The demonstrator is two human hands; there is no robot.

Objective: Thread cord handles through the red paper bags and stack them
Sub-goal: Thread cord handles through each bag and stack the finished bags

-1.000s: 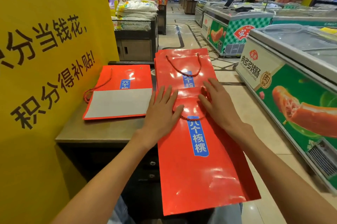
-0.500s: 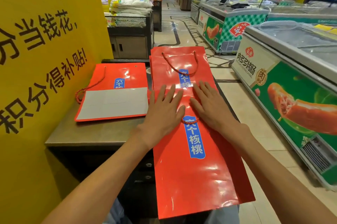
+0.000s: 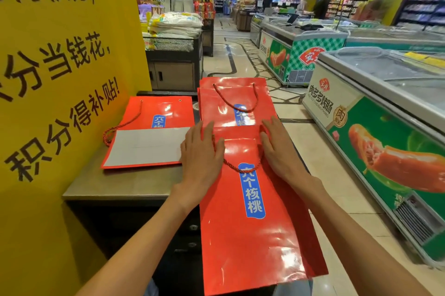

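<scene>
Hands spread wider, left hand (image 3: 201,153), right hand (image 3: 280,151) flat, seemingly pressing red bag (image 3: 243,235)

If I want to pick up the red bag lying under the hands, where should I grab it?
Probably by the cord handle. It loops loose on the flat near red bag, between the left hand and right hand, so fingers can hook under it from above. The bag itself lies flat and glossy, with little to pinch.

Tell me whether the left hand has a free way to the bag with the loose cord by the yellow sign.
Probably yes. The left hand lies flat on the near bag, right beside the loose-cord bag, whose edge it seems to overlap. Nothing lies between them on the counter.
</scene>
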